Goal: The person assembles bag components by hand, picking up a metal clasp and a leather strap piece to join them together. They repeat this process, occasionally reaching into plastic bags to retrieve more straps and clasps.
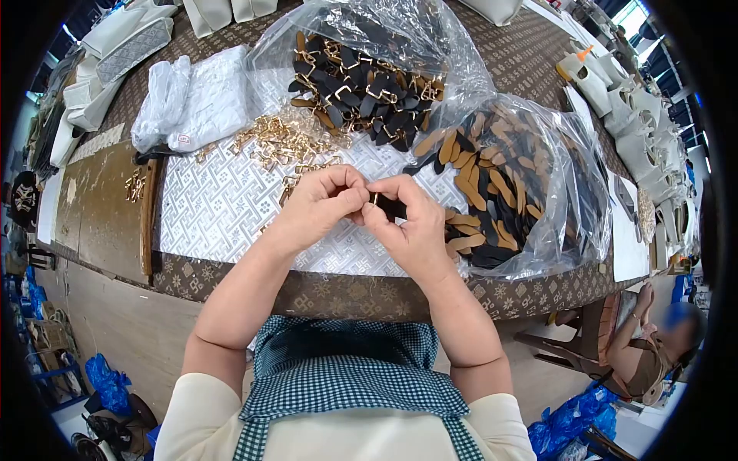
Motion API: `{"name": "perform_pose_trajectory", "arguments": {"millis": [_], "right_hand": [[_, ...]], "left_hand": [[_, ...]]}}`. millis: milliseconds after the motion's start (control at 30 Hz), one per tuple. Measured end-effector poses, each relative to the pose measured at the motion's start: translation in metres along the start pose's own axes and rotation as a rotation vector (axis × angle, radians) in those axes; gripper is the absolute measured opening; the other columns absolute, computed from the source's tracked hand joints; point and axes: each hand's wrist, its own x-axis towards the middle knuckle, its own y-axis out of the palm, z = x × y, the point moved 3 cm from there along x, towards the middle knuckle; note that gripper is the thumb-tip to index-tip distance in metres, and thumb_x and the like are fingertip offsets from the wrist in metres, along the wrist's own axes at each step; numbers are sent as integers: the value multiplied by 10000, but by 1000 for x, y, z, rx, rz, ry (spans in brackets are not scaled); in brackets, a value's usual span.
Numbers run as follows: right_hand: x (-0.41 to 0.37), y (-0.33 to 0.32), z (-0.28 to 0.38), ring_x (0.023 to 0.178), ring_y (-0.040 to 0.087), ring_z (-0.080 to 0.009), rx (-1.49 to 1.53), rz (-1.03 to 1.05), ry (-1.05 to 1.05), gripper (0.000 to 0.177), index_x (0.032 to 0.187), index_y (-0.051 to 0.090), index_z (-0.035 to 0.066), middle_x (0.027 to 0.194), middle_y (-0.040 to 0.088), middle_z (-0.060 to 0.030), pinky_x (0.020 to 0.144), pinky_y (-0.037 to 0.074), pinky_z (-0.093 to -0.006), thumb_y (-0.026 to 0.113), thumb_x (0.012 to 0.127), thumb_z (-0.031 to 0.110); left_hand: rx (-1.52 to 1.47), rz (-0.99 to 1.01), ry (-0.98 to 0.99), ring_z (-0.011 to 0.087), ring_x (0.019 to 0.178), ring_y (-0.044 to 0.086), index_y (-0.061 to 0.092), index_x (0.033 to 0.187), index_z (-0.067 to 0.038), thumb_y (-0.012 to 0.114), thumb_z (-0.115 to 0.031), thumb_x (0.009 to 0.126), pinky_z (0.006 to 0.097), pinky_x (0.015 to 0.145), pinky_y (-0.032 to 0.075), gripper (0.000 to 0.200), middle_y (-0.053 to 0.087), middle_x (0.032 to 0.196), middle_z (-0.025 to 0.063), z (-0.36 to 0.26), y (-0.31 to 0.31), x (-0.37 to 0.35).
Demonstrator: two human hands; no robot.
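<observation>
My left hand (332, 201) and my right hand (407, 219) meet above the table, thumbs and fingertips pinched together. Between them is a small black leather tab (393, 207) with a bit of gold metal (375, 198) at its end, probably a buckle; the fingers hide most of both. Just beyond my left hand lies a loose heap of gold buckles (288, 142). Further back are black tabs with gold buckles fitted (361, 88), in an open clear plastic bag (377, 27). To the right of my right hand, loose brown and black tabs (492, 180) spill from another clear bag (580, 192).
A patterned white sheet (207, 207) covers the work area on the brown table (354, 296). White wrapped packets (211, 96) lie back left, beside a wooden board (100, 207) with a few buckles. Pale bags (642, 131) line the right. Another person (646, 349) sits at lower right.
</observation>
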Motion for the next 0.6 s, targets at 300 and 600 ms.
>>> {"name": "perform_pose_trajectory", "arguments": {"millis": [300,600], "right_hand": [[2,-2,-3,717,689,-267,-27,-36,38,238,960,609,56,810,687,-111,635,539,-345,716,797,194],[11,-46,-17,770,600,-202,-111,-292,34,325,1102,665,42,891,673,-76,721,497,-324,740,820,184]], "left_hand": [[-19,-85,-22,82,760,603,571,869,-43,589,-105,940,232,686,509,96,648,901,38,-1,1,-1],[20,-289,172,192,1036,672,603,1019,-32,614,-129,958,277,852,535,115,666,1082,97,-40,-19,26]]}}
